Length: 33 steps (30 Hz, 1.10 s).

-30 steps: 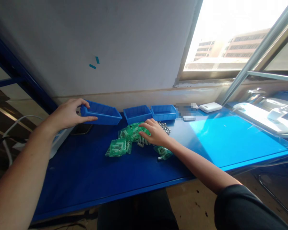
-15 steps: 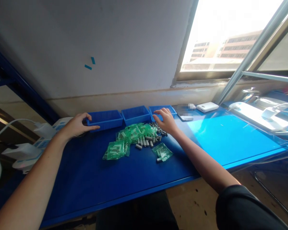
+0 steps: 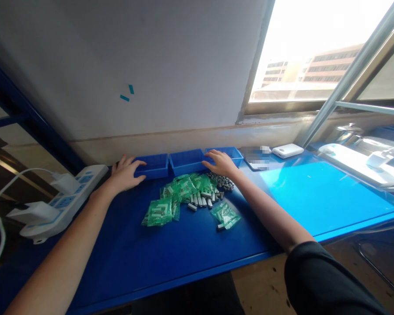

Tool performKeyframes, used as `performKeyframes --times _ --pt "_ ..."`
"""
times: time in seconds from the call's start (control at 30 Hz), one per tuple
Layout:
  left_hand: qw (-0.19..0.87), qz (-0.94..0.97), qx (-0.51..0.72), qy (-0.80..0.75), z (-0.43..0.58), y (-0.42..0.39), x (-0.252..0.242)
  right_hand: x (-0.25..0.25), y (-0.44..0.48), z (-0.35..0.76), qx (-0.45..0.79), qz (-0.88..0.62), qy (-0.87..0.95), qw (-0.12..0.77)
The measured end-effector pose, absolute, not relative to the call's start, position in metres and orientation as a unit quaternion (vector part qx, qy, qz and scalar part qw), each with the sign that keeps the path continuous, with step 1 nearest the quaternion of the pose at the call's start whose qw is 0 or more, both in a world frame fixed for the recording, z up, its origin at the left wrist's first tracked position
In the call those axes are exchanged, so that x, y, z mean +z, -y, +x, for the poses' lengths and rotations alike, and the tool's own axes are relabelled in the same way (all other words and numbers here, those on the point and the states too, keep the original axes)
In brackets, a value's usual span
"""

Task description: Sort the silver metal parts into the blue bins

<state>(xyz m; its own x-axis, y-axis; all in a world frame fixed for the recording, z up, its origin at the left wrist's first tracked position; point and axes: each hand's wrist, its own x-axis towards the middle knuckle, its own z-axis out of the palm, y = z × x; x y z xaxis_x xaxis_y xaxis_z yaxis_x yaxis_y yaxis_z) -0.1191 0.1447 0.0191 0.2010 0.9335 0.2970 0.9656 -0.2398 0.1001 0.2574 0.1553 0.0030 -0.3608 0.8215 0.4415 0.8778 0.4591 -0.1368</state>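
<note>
Three shallow blue bins stand in a row against the wall: a left bin (image 3: 154, 164), a middle bin (image 3: 185, 160) and a right bin (image 3: 231, 153). My left hand (image 3: 125, 173) rests with spread fingers on the left bin's near left corner. My right hand (image 3: 220, 162) lies across the gap between the middle and right bins, its fingers curled over a rim. In front of the bins lies a heap of green plastic bags (image 3: 179, 192) and several small grey metal cylinders (image 3: 203, 199).
The blue table (image 3: 170, 245) runs to a near edge below. A white power strip (image 3: 64, 199) with a plugged cable sits at the left. A white power bank (image 3: 287, 150) lies at the back right. Window frame bars and a clear sheet occupy the right.
My left hand set the left bin down in line with the others and now rests on it. My right hand left the green bags and moved back onto the bins.
</note>
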Motion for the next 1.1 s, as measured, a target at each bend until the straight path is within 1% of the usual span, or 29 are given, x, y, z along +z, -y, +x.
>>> performKeyframes --times 0.07,0.13,0.2,0.33,0.5,0.83,1.1 --pt "0.067 -0.787 -0.147 0.595 -0.095 -0.137 0.018 0.001 -0.155 0.259 -0.069 -0.509 0.823 0.243" --pt "0.036 -0.820 -0.159 0.549 -0.067 -0.131 0.018 -0.002 -0.153 0.260 -0.074 -0.494 0.828 0.255" --pt "0.021 -0.835 -0.144 0.531 -0.044 -0.128 0.017 -0.004 -0.151 0.260 -0.076 -0.484 0.832 0.262" --pt "0.048 -0.821 -0.126 0.555 -0.020 -0.123 0.014 -0.005 -0.146 0.257 -0.077 -0.485 0.830 0.267" --pt "0.069 -0.811 -0.159 0.558 -0.019 -0.110 0.010 -0.005 -0.136 0.251 -0.062 -0.498 0.822 0.269" --pt "0.101 -0.820 -0.160 0.540 -0.029 -0.112 0.002 -0.004 -0.126 0.242 -0.023 -0.495 0.816 0.296" --pt "0.119 -0.828 -0.160 0.524 -0.032 -0.119 0.001 0.001 -0.121 0.236 -0.072 -0.510 0.820 0.249"
